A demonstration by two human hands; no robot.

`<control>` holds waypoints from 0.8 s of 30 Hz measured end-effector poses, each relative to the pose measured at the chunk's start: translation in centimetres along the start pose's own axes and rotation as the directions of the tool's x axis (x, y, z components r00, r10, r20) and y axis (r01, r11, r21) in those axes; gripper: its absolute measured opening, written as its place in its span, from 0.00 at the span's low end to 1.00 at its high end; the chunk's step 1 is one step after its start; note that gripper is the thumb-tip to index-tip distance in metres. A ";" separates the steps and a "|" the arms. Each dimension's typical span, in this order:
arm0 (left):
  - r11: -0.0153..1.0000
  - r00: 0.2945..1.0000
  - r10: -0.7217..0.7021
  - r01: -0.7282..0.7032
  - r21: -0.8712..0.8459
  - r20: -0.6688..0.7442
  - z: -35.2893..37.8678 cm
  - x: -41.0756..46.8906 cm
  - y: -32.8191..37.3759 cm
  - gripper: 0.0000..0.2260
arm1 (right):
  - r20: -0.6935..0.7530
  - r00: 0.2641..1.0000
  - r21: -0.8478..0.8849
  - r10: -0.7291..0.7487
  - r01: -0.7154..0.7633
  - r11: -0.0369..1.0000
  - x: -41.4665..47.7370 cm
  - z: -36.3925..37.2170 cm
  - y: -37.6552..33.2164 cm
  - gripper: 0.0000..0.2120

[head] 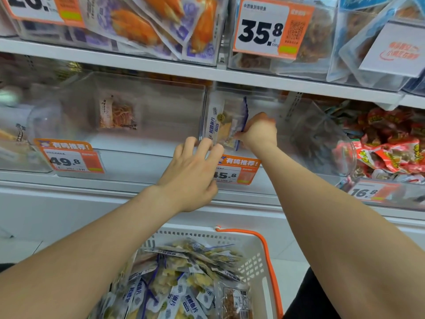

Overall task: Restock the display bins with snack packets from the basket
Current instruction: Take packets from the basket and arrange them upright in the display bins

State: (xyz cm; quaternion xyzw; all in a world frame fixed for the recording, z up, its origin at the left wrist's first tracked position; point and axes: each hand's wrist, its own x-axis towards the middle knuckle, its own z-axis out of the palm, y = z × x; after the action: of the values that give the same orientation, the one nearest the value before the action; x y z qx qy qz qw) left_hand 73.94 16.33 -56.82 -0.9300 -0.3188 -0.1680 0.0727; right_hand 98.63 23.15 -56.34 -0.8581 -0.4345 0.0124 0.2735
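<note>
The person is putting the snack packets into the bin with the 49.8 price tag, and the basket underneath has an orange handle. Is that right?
Not quite. In the head view the right hand holds the packets in the bin with the 45.8 price tag, not the 49.8 price tag next door. The basket underneath does have an orange handle.

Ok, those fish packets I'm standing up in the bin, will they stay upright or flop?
Probably flop: the packets are thin, flat pouches, held upright by your right hand pinching them. Likely light, since one pinch holds them. Their glossy film may slide.
</note>
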 end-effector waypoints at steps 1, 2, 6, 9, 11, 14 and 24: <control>1.000 1.000 0.000 0.000 0.000 -0.001 0.0 0.0 0.0 0.23 | 0.003 1.000 0.008 0.010 -0.010 1.000 0.0 -0.2 0.0 0.23; 1.000 1.000 0.002 -0.002 -0.002 -0.002 0.0 0.0 0.0 0.23 | 0.002 1.000 0.015 0.017 -0.017 1.000 0.0 -0.2 0.1 0.22; 1.000 1.000 0.006 -0.006 -0.008 -0.008 0.0 -0.1 0.0 0.23 | -0.023 1.000 0.033 0.013 -0.012 0.999 -0.2 -0.2 0.2 0.20; 1.000 1.000 0.008 -0.008 -0.010 -0.013 0.0 -0.2 0.0 0.23 | -0.042 0.999 0.049 0.021 -0.019 0.999 -0.5 -0.7 0.3 0.22; 1.000 1.000 0.009 -0.009 -0.010 -0.013 0.0 -0.2 0.1 0.23 | -0.054 0.998 0.066 0.030 -0.027 0.997 -0.6 -0.8 0.5 0.24; 1.000 1.000 -0.006 0.006 0.004 -0.015 0.0 -0.3 0.2 0.25 | -0.041 0.998 0.083 0.047 -0.043 0.996 -0.8 -0.7 0.6 0.25; 0.995 0.988 -0.085 0.090 0.031 -0.126 -1.2 -1.2 1.5 0.34 | 0.043 0.996 0.220 0.074 -0.082 0.972 -1.1 -2.4 0.4 0.19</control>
State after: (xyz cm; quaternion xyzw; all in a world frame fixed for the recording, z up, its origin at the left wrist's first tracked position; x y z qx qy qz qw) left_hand 73.67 14.16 -56.16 -0.9013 -0.3571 -0.2230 0.1019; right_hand 98.81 21.05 -54.76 -0.8382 -0.4011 0.0864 0.3593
